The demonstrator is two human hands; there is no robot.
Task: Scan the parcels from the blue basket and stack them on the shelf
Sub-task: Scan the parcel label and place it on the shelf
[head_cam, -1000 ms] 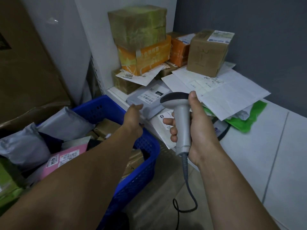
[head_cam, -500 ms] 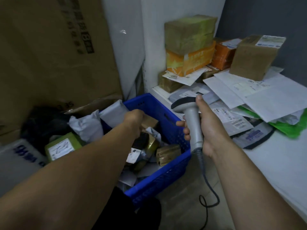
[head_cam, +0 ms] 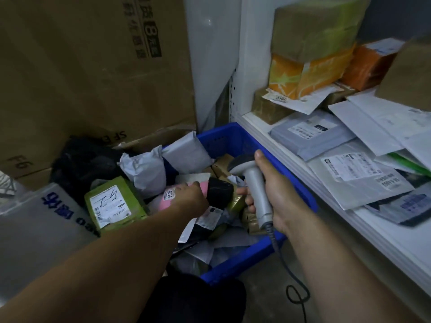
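Step in hand: parcel being picked from basket [head_cam: 300, 183]. Left hand [head_cam: 191, 198] laid on pink parcel [head_cam: 163, 201] amid heap; fingers hidden, closure cannot be told. Scanner [head_cam: 255, 192] clasped firmly in right hand [head_cam: 277, 194], just right of parcel. Next, by judgement: parcel lifted clear, label turned toward scanner, then shelf [head_cam: 382, 234] further right.

Dim room. Large cardboard boxes [head_cam: 93, 66] stacked at left, white wall panel [head_cam: 212, 54] behind, dark grey wall [head_cam: 387, 17] top right, grey floor [head_cam: 263, 276].

White shelf [head_cam: 363, 220] carries stacked boxes [head_cam: 310, 54] and flat mailers [head_cam: 312, 134].
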